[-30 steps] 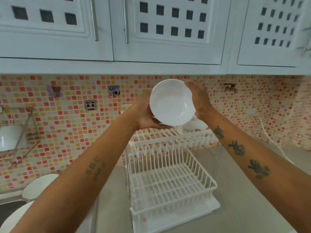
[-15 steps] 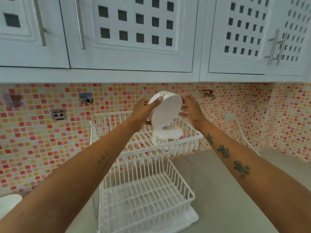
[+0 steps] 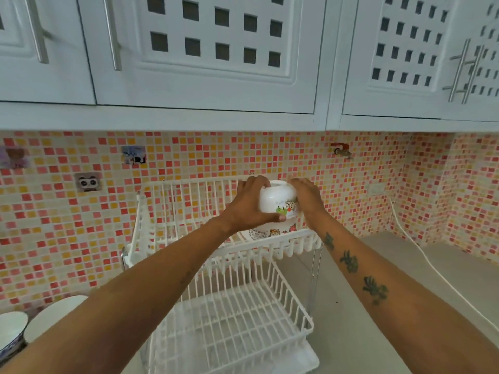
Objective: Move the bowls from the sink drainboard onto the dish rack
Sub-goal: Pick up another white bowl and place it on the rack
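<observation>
Both hands — the left hand [image 3: 247, 209] and right hand [image 3: 306, 197] — are gripping a white cartoon-printed bowl [image 3: 278, 203] upside down, holding it over another bowl [image 3: 270, 233] that is sitting on the top tier of the white dish rack [image 3: 216, 265] — more bowls [image 3: 51, 317] are waiting far left.

Bare, sleeveless forearms; dark tattoos [image 3: 374, 288] mark the right one.

My left hand [image 3: 249, 209] and right hand [image 3: 306, 198] covered both sides of the upturned bowl [image 3: 278, 202]. The bowl beneath it [image 3: 270, 233] showed only a rim strip (its print too small to read). Two more bowls [image 3: 16, 330] ran off the lower left edge.
</observation>
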Demonstrator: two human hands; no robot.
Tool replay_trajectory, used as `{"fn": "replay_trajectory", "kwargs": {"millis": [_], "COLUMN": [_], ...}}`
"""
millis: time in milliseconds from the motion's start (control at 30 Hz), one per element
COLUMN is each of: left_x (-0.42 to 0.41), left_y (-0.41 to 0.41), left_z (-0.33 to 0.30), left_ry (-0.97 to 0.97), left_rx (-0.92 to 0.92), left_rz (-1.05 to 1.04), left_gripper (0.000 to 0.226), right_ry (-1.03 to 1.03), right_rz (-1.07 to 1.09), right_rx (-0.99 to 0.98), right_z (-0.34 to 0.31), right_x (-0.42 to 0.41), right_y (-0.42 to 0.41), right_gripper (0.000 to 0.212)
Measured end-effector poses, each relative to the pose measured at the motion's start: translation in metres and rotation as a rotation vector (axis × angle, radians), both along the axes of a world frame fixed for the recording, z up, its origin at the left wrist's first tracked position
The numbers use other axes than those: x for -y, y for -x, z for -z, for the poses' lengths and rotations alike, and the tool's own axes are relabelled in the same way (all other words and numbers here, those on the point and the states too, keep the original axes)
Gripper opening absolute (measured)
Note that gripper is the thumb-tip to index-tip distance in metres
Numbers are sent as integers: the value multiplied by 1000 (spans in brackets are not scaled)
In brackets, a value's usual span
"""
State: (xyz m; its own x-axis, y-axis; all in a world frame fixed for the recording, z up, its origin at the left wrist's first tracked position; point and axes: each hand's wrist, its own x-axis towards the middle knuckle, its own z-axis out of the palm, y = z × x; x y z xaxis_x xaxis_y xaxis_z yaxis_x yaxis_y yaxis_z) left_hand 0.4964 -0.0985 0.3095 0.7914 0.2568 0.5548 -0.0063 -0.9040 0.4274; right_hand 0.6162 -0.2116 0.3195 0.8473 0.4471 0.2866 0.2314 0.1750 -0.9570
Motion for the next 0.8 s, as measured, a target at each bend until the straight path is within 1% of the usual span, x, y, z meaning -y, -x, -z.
{"fn": "replay_trajectory", "kwargs": {"millis": [67,133,200,333,400,500,600,733,800], "left_x": [-2,-4,-5,-7,-6,-9,-10,-8,-6], "left_y": [-1,-3,-4,-8,-9,-10,-11,-12,-11], "left_z": [6,10,13,17,20,22,24,25,24], "left_ry": [-33,-45,-63,-114,-131,-135,-104,-97,-82], "left_rx": [-41,-71,-85,-115,-146,-172,-180,-188,-195], "left_rz": [-2,-6,-4,-2,-3,-7,0,-4,-9], "left_gripper": [81,81,83,83,81,77,74,72,70], "right_ry": [74,123,143,170,209,254,282,328,348], "right_rz": [-28,-52,-52,-54,-73,-82,-70,-42,-21], "right_rx": [-9,3,40,39,47,74,80,102,132], "right_z": [3,6,8,11,12,15,16,19,20], "right_x": [-1,-3,-3,-4,-4,-6,-8,-10,-11], "right_y": [-2,-5,-7,-11,-12,-13,-14,-16,-16], "right_gripper": [18,15,14,18,13,2,2,14,15]}}
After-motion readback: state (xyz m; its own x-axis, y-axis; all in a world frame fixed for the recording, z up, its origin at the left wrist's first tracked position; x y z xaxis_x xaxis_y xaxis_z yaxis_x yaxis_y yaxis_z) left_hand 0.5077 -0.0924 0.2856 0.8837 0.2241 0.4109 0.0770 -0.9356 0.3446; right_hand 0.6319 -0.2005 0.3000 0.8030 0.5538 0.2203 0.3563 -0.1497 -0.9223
